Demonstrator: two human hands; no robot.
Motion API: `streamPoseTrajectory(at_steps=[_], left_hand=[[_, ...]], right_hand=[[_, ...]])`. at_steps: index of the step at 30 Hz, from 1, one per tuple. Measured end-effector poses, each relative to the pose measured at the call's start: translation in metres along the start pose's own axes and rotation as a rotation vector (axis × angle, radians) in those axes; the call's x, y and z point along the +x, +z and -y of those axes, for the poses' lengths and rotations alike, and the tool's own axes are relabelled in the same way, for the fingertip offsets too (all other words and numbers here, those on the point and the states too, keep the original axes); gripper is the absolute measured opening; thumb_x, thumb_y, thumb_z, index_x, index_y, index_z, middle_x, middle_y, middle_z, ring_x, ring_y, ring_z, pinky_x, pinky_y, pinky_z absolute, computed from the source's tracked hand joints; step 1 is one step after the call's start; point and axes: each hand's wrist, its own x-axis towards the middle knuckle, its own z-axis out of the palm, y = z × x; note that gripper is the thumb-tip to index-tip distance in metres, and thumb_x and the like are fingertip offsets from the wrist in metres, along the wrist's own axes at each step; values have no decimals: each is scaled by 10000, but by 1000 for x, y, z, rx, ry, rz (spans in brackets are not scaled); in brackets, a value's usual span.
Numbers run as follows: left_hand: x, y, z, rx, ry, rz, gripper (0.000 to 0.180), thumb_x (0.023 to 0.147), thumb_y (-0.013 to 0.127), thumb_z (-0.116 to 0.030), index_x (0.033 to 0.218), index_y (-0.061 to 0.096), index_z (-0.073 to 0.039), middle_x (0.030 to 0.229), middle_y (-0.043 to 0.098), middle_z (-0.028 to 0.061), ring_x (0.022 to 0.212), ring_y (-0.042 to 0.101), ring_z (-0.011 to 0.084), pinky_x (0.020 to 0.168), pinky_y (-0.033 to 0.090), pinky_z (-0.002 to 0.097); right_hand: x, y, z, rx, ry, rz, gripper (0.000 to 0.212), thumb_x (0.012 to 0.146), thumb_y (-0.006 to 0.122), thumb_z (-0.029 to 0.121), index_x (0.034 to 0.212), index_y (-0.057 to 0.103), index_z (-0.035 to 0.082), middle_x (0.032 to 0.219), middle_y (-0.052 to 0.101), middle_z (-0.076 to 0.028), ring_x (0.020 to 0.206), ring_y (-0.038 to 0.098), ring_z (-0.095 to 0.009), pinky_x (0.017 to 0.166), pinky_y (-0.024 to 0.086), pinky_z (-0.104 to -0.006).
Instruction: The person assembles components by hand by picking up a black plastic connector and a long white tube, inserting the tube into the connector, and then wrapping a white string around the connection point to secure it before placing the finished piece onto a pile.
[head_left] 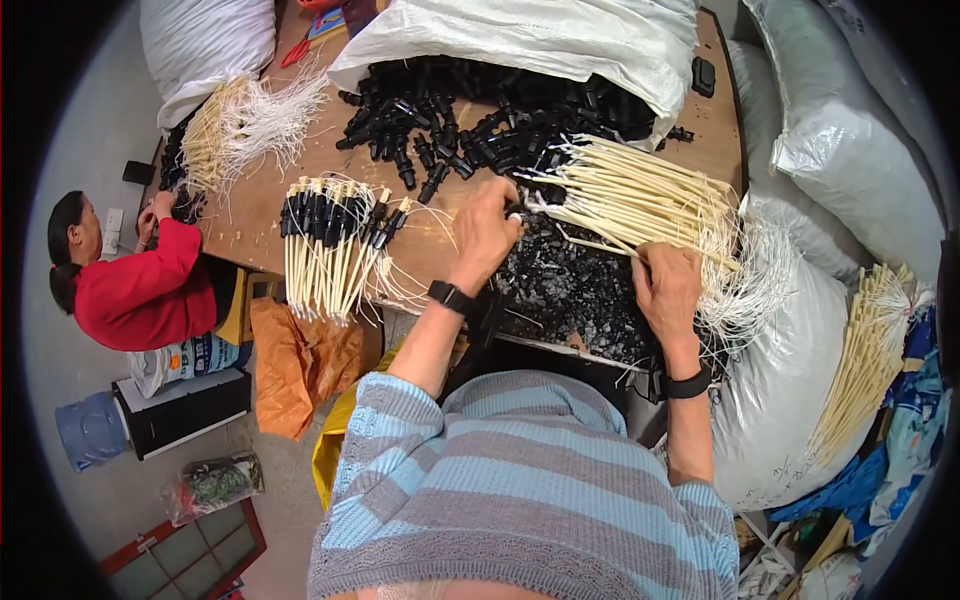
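Slender cream rods (640,195) lie in a thick bundle on the right of a brown surface (250,235), white strings (760,285) trailing off their right-hand ends, while a person in a striped sweater (540,460) works at the near edge. The rods look light and fairly stiff, likely smooth enough to roll over one another; the strings look limp and prone to snag, so a pinch on a rod's bare shaft, clear of the tangle, seems the surest hold. The heaped black fittings (435,115) beyond look like hard, light plastic, best taken around the body. The left hand (485,235) reaches forward just beside the bundle's left-hand ends, its fingers bent and drawn close together; whether they grip anything is hard to tell. The right hand (670,290) bends over the bundle's near side, knuckles up, its fingers curled and touching a rod, though whether they close around it cannot be made out. Both forearms slant up from below, with a dark band at each wrist. Rods joined to black fittings (335,240) sit left of the hands.
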Motion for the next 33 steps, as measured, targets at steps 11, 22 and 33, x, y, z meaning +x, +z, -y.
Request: streamPoseTrajectory(at_steps=[11,22,33], left_hand=[[-28,-26,11,-324,209,187,430,722,512,109,1100,655,-40,1004,663,125,961,640,266,852,489,319],[-26,-45,20,-110,383,148,362,747,517,103,1022,662,-83,990,691,105,946,634,250,865,428,360],[-61,-28,-31,42,531,316,390,720,746,-98,1091,635,-148,886,664,48,725,639,265,601,515,363]], right_hand=[[-14,-4,26,306,-25,233,113,857,674,131,964,695,101,711,604,-89,580,598,-278,507,450,-355],[-19,-7,34,352,23,210,149,832,700,88,979,703,62,655,569,-100,542,560,-261,504,430,-333],[-8,9,43,351,196,168,94,774,707,48,759,615,39,1174,619,-129,691,632,-223,563,477,-306]])
